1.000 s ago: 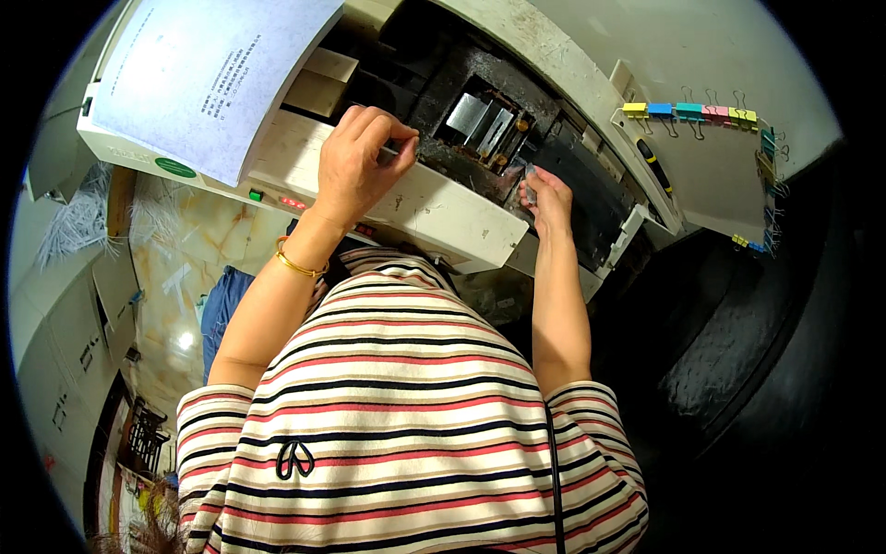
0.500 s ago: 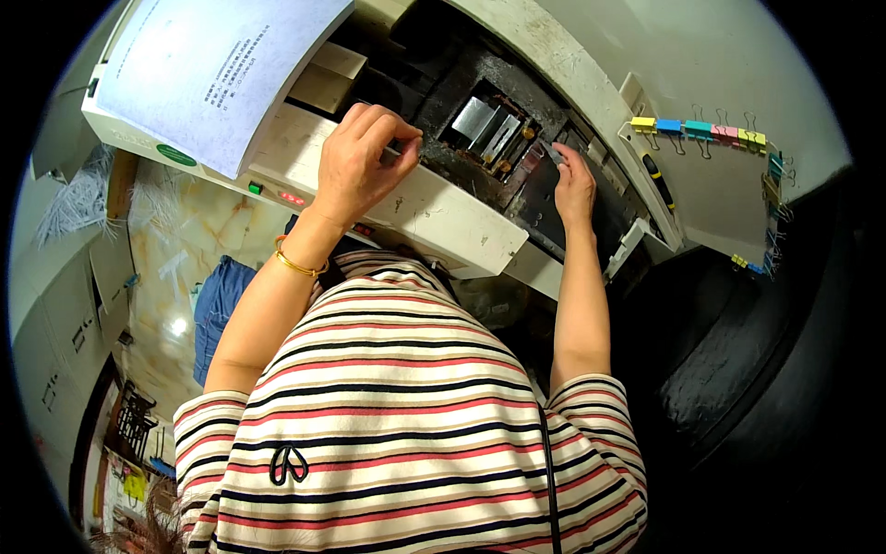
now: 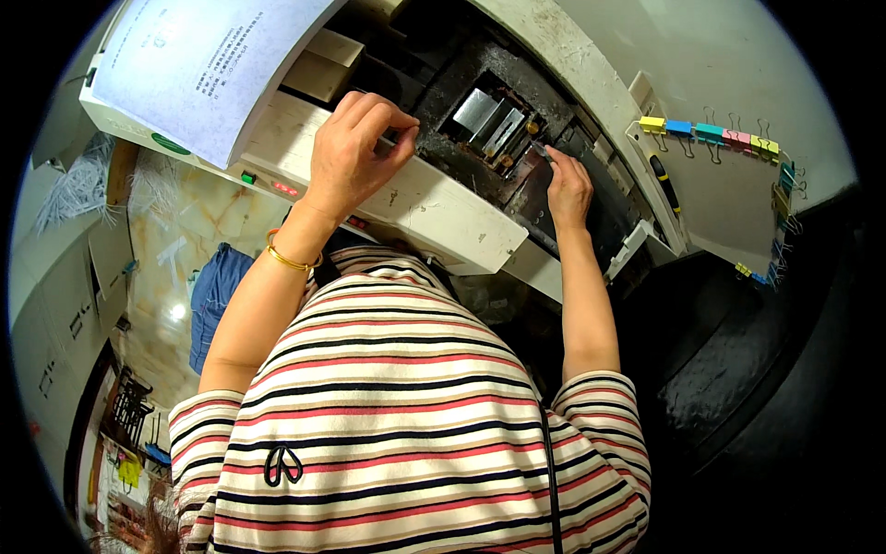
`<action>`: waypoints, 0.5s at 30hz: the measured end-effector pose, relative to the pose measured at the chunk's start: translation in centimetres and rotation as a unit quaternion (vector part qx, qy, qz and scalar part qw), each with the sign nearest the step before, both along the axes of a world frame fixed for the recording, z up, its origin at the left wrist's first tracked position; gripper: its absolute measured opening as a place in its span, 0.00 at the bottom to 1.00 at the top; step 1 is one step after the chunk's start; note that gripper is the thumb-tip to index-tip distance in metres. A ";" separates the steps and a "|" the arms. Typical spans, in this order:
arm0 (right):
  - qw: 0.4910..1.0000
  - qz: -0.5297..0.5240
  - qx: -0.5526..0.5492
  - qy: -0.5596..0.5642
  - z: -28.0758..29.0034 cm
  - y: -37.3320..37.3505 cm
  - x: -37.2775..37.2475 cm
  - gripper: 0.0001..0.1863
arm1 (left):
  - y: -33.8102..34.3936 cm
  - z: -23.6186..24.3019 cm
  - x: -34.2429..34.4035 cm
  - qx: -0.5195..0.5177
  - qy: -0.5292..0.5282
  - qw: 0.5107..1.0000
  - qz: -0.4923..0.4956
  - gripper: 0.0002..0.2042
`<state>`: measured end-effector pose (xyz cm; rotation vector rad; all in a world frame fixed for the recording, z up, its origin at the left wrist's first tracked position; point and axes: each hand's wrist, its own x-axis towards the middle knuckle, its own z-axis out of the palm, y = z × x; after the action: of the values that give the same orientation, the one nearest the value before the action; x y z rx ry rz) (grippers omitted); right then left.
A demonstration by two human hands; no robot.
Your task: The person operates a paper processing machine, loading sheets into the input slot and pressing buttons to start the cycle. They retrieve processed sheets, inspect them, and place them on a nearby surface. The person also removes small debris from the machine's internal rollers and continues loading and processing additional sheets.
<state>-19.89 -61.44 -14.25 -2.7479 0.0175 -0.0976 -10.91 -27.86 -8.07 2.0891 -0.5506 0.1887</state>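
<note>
My left hand [image 3: 358,148] hangs over the white front ledge of an opened machine [image 3: 388,198]. Its thumb and forefinger are pinched together at the edge of the dark interior; what they hold, if anything, is too small to tell. My right hand [image 3: 569,189] reaches over a dark metal plate [image 3: 533,201] inside the machine. Its fingers close on a small, thin grey piece [image 3: 540,149] whose kind I cannot make out. The tip of that piece is beside shiny metal rollers [image 3: 503,131] and brass-coloured fittings, set in a soiled, dark recess.
A printed sheet [image 3: 208,69] lies over the machine's left part. Coloured binder clips [image 3: 709,134] line a panel edge on the right, near a black-and-yellow cutter [image 3: 662,177]. Shredded paper strips [image 3: 81,185] and blue cloth [image 3: 217,300] are at the left.
My right hand has turned and its fingers have drawn together, bringing the grey piece closer to the rollers. The left hand keeps its pinch, shifted slightly left and up in the picture.
</note>
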 end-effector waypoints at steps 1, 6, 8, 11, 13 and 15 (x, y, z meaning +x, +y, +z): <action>1.000 0.006 -0.004 -0.006 0.0 0.1 0.0 0.16 | 0.0 0.0 0.0 0.000 -0.004 1.000 0.001 0.09; 0.999 0.028 -0.010 -0.019 0.0 0.5 -0.4 0.16 | 0.0 -0.1 0.0 0.000 -0.009 1.000 -0.003 0.08; 0.999 0.039 -0.009 -0.017 0.1 0.7 -0.6 0.16 | 0.1 -0.1 0.1 0.002 -0.013 1.000 -0.002 0.08; 0.999 0.054 -0.006 -0.005 0.2 0.7 -0.8 0.17 | 0.2 -0.4 0.1 0.001 -0.022 1.000 -0.002 0.08; 0.998 0.070 -0.004 0.002 0.2 0.6 -1.0 0.17 | 0.2 -0.2 0.0 0.000 -0.021 1.000 -0.002 0.08; 0.995 0.095 -0.005 0.006 0.3 0.5 -1.1 0.16 | 0.1 -0.1 0.0 -0.003 -0.011 1.000 0.002 0.08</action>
<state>-20.99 -60.92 -13.90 -2.7433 -0.2408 -0.0297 -10.92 -27.75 -8.13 2.0849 -0.5585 0.2148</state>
